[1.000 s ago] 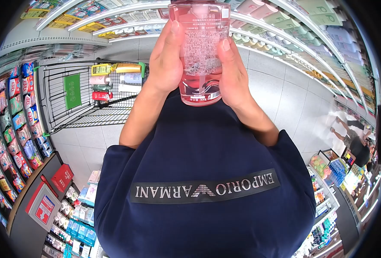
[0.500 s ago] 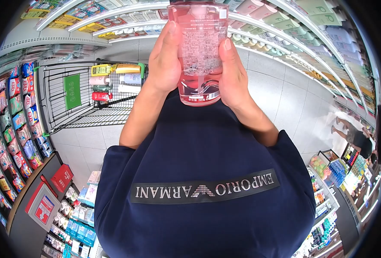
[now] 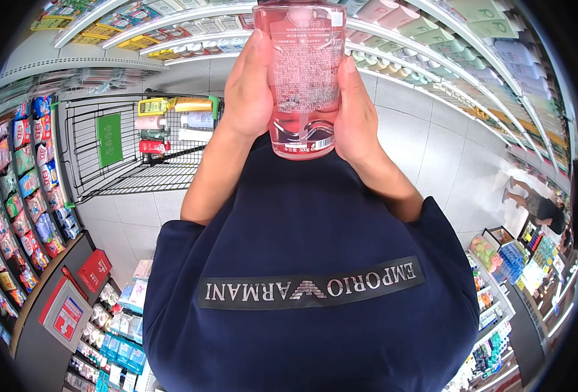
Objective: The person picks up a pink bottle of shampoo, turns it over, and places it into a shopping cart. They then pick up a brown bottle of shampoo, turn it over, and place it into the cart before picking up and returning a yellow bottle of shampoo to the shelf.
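Observation:
A clear bottle of pink liquid (image 3: 306, 78) stands upright between my two hands at the top of the head view. Dense white print covers the side facing me, with a barcode low down. Its dark top is cut off by the frame edge. My left hand (image 3: 248, 91) is wrapped against the bottle's left side, thumb toward me. On the right side, my right hand (image 3: 354, 114) presses with its thumb up along the edge. The other fingers of both hands are hidden behind the bottle.
To the left stands a wire shopping cart (image 3: 139, 176) with several bottles and packs inside. Shelves of bottles (image 3: 393, 49) curve across the top and right. Bagged goods (image 3: 24, 160) hang at far left. A person (image 3: 542, 208) is in the aisle at far right.
The bottle has shifted very slightly upward and left, and its print looks sharper. My right thumb sits a little farther right. The distant person has moved slightly.

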`<state>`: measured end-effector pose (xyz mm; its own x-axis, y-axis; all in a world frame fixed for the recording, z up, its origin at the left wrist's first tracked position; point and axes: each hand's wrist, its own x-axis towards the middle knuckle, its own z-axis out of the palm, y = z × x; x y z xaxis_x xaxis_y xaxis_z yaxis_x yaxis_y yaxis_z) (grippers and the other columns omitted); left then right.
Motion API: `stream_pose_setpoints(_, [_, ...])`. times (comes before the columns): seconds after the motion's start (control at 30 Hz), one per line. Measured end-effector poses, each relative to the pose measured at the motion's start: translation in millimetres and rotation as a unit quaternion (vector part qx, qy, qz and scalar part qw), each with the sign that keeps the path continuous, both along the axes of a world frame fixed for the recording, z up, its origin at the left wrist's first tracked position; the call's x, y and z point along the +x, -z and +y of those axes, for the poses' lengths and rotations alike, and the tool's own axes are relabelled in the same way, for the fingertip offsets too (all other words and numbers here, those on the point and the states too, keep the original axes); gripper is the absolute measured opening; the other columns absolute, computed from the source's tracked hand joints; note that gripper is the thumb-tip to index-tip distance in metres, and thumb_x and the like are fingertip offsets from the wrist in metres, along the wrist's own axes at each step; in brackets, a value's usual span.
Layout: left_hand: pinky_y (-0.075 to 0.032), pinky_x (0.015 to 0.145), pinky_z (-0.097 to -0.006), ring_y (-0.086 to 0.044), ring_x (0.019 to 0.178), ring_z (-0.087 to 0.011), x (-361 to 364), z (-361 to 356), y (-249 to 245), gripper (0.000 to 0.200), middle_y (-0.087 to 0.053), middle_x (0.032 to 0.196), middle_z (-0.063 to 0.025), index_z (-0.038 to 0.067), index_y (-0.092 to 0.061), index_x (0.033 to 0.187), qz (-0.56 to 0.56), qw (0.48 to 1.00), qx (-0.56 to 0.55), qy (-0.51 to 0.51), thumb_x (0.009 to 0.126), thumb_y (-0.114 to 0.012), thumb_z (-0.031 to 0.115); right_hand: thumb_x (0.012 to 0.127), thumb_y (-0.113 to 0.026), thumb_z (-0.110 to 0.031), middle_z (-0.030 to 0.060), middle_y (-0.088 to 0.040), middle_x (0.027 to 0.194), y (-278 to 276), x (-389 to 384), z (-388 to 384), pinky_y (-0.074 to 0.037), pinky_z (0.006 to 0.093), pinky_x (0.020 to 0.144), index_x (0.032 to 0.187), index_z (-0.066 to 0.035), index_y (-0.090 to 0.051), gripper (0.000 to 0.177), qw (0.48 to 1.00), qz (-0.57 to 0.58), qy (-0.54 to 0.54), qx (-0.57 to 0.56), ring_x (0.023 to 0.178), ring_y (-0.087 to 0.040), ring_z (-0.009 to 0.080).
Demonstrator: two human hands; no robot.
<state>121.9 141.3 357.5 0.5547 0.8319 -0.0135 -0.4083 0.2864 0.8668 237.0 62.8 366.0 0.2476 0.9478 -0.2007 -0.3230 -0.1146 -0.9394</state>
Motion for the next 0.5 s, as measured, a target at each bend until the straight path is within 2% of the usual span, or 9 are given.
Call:
stream_pose_setpoints(0.1, [-0.048, 0.090, -0.0336, -0.059, 0.104, -0.0190, 1, 1, 2, 0.052, -0.057, 0.120, -0.0109, 0.004, -0.041, 0.132, -0.017, 1.000, -0.002, 0.001, 0.101, -0.025, 0.042, 0.102, -0.023, -0.043, 0.0149, -0.055, 0.122, -4, 1, -1, -0.054, 0.0334, 0.083, 0.132, -0.002, -0.039, 0.053, 0.999, 0.030, -0.002, -0.036, 0.101, -0.063, 0.0227])
stream_pose_setpoints(0.23, [-0.049, 0.088, -0.0338, -0.060, 0.104, -0.0186, 4, 1, -5, 0.053, -0.058, 0.119, -0.0119, 0.003, -0.041, 0.131, -0.013, 1.000, 0.015, -0.016, 0.101, -0.025, 0.043, 0.101, -0.024, -0.042, 0.0145, -0.056, 0.121, -6, 1, 0, -0.054, 0.0330, 0.082, 0.133, -0.002, -0.037, 0.052, 0.998, 0.049, -0.006, -0.028, 0.100, -0.063, 0.0225])
stream_pose_setpoints(0.3, [-0.050, 0.087, -0.0343, -0.061, 0.102, -0.0192, 4, 1, -6, 0.054, -0.059, 0.118, -0.0129, 0.002, -0.042, 0.130, -0.009, 1.000, 0.005, -0.019, 0.101, -0.026, 0.044, 0.099, -0.036, -0.045, 0.0128, -0.052, 0.117, -6, 4, 0, -0.053, 0.0286, 0.076, 0.127, -0.004, -0.037, 0.049, 0.995, 0.082, -0.030, -0.037, 0.093, -0.061, 0.0186])
stream_pose_setpoints(0.33, [-0.050, 0.087, -0.0343, -0.061, 0.102, -0.0192, 3, 3, -7, 0.054, -0.059, 0.118, -0.0129, 0.002, -0.042, 0.130, -0.009, 1.000, 0.005, -0.019, 0.101, -0.026, 0.044, 0.099, -0.036, -0.045, 0.0128, -0.052, 0.117, -8, 3, 1, -0.053, 0.0286, 0.076, 0.127, -0.004, -0.037, 0.049, 0.996, 0.082, -0.030, -0.037, 0.093, -0.061, 0.0186])
stream_pose_setpoints(0.4, [-0.050, 0.087, -0.0352, -0.062, 0.101, -0.0203, 1, 6, -7, 0.055, -0.059, 0.117, -0.0132, 0.002, -0.043, 0.130, 0.008, 0.999, -0.045, -0.025, 0.100, -0.026, 0.045, 0.097, -0.047, -0.035, 0.0137, -0.049, 0.123, -13, -1, 3, -0.051, 0.0296, 0.080, 0.132, -0.003, -0.032, 0.049, 0.988, 0.148, -0.047, 0.013, 0.102, -0.058, 0.0197])
stream_pose_setpoints(0.43, [-0.050, 0.087, -0.0352, -0.062, 0.101, -0.0203, 1, 7, -7, 0.055, -0.059, 0.117, -0.0132, 0.002, -0.043, 0.130, 0.008, 0.999, -0.046, -0.025, 0.100, -0.026, 0.045, 0.097, -0.047, -0.035, 0.0137, -0.049, 0.123, -10, 0, 2, -0.051, 0.0296, 0.080, 0.132, -0.003, -0.032, 0.049, 0.988, 0.148, -0.047, 0.012, 0.102, -0.058, 0.0197])
stream_pose_setpoints(0.5, [-0.050, 0.088, -0.0361, -0.062, 0.102, -0.0222, 2, 10, -8, 0.056, -0.060, 0.117, -0.0140, 0.001, -0.044, 0.129, -0.003, 0.998, -0.041, -0.054, 0.100, -0.027, 0.046, 0.093, -0.057, -0.026, 0.0145, -0.045, 0.128, 1, 1, 3, -0.049, 0.0312, 0.086, 0.140, -0.002, -0.022, 0.063, 0.996, 0.073, -0.039, 0.027, 0.111, -0.054, 0.0202])
